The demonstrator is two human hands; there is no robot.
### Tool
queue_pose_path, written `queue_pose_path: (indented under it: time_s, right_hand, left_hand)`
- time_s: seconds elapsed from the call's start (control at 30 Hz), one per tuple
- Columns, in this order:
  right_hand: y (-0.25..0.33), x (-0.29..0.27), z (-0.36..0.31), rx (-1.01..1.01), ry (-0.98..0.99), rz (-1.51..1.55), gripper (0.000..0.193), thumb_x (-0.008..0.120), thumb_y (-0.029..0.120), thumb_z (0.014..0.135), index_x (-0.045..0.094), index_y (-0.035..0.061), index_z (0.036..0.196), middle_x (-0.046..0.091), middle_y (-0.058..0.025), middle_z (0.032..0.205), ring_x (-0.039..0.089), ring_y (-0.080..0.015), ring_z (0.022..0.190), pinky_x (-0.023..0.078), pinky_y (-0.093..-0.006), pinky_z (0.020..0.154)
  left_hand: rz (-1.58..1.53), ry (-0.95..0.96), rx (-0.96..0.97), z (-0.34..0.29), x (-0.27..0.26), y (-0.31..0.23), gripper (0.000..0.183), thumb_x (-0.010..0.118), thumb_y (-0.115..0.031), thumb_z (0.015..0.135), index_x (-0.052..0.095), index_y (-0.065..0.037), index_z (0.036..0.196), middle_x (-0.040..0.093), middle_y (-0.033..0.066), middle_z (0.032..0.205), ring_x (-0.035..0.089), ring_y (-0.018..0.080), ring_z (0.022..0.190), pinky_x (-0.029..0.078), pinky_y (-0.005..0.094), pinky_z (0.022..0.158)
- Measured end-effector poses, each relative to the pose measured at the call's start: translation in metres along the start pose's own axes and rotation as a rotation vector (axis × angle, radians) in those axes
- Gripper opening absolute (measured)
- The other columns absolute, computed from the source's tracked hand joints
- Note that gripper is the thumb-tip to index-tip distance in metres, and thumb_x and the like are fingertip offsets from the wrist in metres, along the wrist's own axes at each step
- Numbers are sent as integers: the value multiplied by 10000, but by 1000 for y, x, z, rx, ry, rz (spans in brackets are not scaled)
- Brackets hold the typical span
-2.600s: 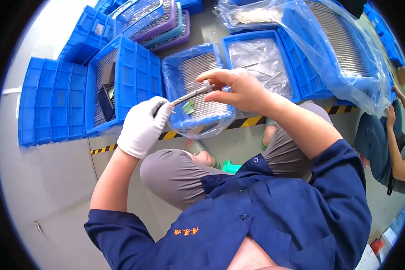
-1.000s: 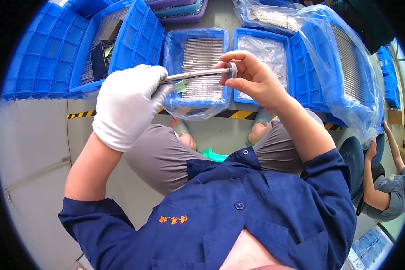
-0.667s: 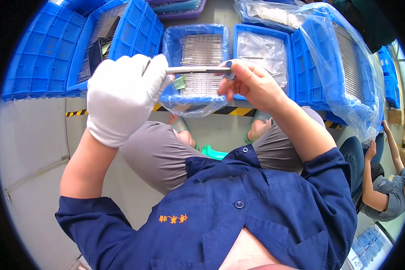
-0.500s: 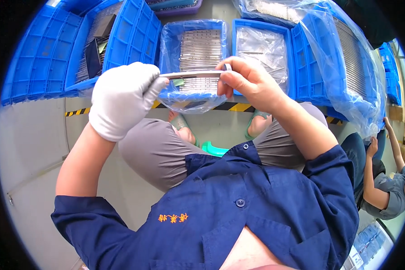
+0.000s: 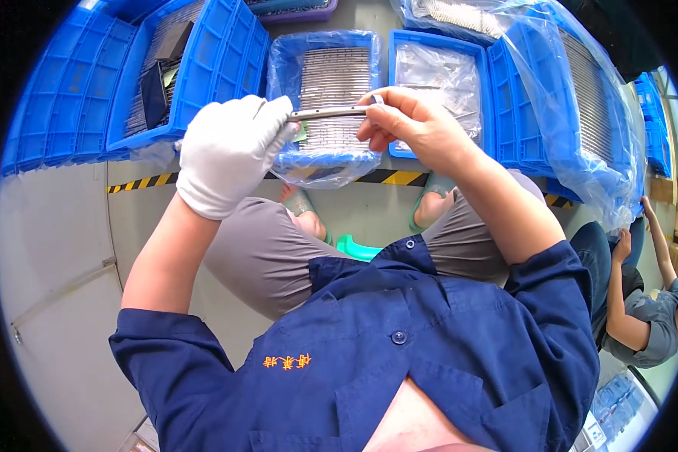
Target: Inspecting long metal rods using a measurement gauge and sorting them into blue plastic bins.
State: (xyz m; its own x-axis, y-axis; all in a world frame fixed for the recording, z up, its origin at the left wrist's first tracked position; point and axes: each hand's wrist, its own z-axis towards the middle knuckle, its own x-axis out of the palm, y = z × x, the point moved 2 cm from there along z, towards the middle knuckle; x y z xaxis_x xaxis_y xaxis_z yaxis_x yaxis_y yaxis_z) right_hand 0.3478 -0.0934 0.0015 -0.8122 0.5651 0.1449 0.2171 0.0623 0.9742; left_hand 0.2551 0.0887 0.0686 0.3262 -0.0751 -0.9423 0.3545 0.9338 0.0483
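A slim metal bar point(image 5: 328, 112) with small dark holes along its face is held level between my hands. My left hand point(image 5: 230, 154), in a white glove, is closed on its left end. Bare fingers of my right hand point(image 5: 422, 128) pinch the right end, and a greyish band point(image 5: 377, 99) shows at the index finger. Below the bar stands a blue crate point(image 5: 275, 68) lined with clear plastic. Rows of similar metal bars point(image 5: 335, 79) fill it, with a small green piece point(image 5: 301, 134) at their left edge.
At the left are tall blue crates point(image 5: 226, 60), one holding metal strips and dark pieces. Another plastic-lined crate point(image 5: 487, 105) stands right of centre, beside a stack draped in clear film point(image 5: 572, 143). A person point(image 5: 644, 316) sits at the far right. Striped tape point(image 5: 143, 184) marks the floor.
My left hand has moved right and slightly up. The bar has risen a little and turned, so the dark recess is gone from view and a face with small holes shows.
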Motion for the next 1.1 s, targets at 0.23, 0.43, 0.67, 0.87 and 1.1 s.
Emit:
queue_pose_path:
  time_s: [0.23,0.43,0.67,0.87,1.1]
  right_hand:
    - [33,-70,-7,-512,-441,-409,243,512,79,841,514,25,1078,592,-77,899,572,-128,824,463,-237,769]
    - [3,-17,4,-188,-12,-139,358,554,33,808,473,39,1157,556,-72,1011,534,-113,909,431,-228,818]
    - [1,-12,4,-137,117,62,386,593,70,786,469,26,1150,554,-82,1018,559,-144,906,439,-261,831]
    - [-1,-11,5,-138,167,72,384,619,121,773,493,35,1126,559,-80,1021,578,-160,892,455,-267,815]
    - [-1,-12,2,-63,93,-26,383,630,169,769,508,45,1110,564,-68,982,586,-158,880,464,-262,797]
  left_hand:
    - [-598,177,-800,-62,-5,44,194,530,-187,843,580,-1,867,587,60,718,527,134,619,428,250,580]
    - [-578,249,-636,-49,6,12,190,542,-178,835,562,8,863,557,73,677,489,103,607,412,241,585]
    - [-626,248,-577,-34,9,-6,162,524,-188,814,569,-33,802,562,123,662,558,259,610,423,324,562]
    - [-666,285,-571,-31,9,-6,163,517,-180,823,566,-24,818,558,98,646,540,205,586,418,297,573]
    - [-869,507,-609,-31,13,-2,287,473,-254,832,582,11,814,572,154,736,550,261,659,421,307,604]
